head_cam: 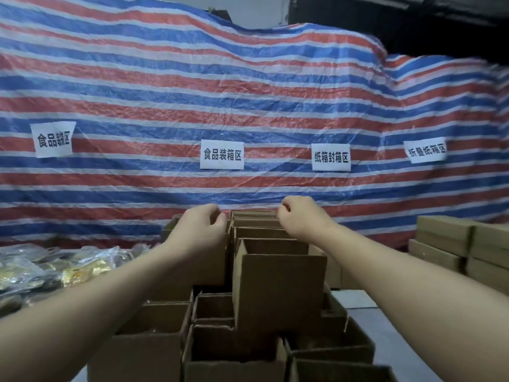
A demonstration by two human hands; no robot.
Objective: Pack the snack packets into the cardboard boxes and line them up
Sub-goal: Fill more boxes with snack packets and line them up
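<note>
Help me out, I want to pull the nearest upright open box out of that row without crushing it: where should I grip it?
Judging by its pose, take the nearest open box from above by its two side walls, near the top rim. It stands upright with its mouth open, higher than the lower boxes crowding its base, and another box sits close behind, so only the top is free.

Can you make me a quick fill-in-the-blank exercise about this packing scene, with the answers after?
1. The snack packets lie on the person's ____ side.
2. The tarp behind the open cardboard boxes carries ____ paper signs.
3. The closed boxes are stacked on the person's ____ side.

Answers: left; four; right
</note>
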